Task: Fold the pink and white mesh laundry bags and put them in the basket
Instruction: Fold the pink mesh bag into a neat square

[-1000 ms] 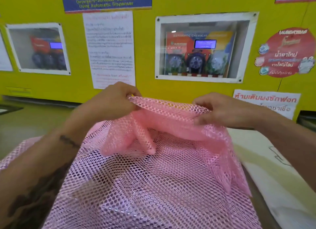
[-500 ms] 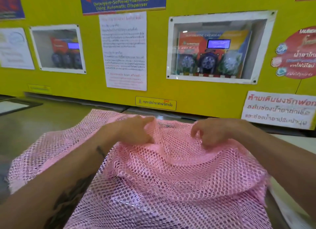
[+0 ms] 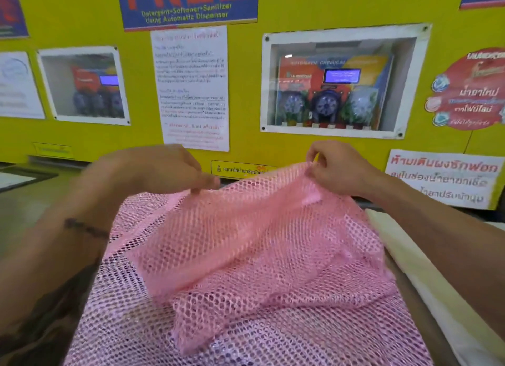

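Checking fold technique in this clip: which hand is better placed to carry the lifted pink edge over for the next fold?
Probably right: the right hand pinches the pink mesh bag at its raised far edge, while the left hand grips lower.

Pink mesh laundry bag: open-weave synthetic netting, coarse holes, slight sheen, soft and limp. White sheet at right edge: smooth, matt, cloth or plastic, can't tell. Wall: glossy yellow painted panel. Notice: matt white paper. Dispenser window: clear glossy pane, white frame. FREE sign: smooth printed sheet.
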### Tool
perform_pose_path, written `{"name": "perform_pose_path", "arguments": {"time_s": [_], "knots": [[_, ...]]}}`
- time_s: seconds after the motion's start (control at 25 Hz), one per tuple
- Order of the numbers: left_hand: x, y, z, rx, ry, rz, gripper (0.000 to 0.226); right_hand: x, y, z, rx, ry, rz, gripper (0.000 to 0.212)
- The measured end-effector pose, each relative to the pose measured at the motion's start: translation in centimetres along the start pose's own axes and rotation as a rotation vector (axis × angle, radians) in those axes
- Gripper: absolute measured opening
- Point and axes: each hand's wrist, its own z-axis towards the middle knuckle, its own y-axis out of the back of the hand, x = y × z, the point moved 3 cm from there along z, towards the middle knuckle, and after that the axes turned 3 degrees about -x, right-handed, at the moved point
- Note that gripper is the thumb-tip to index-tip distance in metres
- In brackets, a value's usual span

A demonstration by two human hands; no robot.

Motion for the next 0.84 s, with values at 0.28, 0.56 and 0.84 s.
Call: {"name": "perform_pose_path", "arguments": {"time_s": [0.28,0.56,0.84], "knots": [[-3.3,-7.7,2.3,0.163,-0.172,-0.075,0.043,0.9,-2.9,-0.2,0.302,-0.066,0.099,0.01],[0.9,-2.1,2.4,-0.188,-0.18,-0.207,0.011,1.7,-4.3,2.2,0.362,-0.067,-0.135,0.008],[8.5,2.1,0.4,-0.437,0.065,-0.15,0.038,9.7,-8.8,8.8,0.188,-0.01,-0.079,0.031]]}}
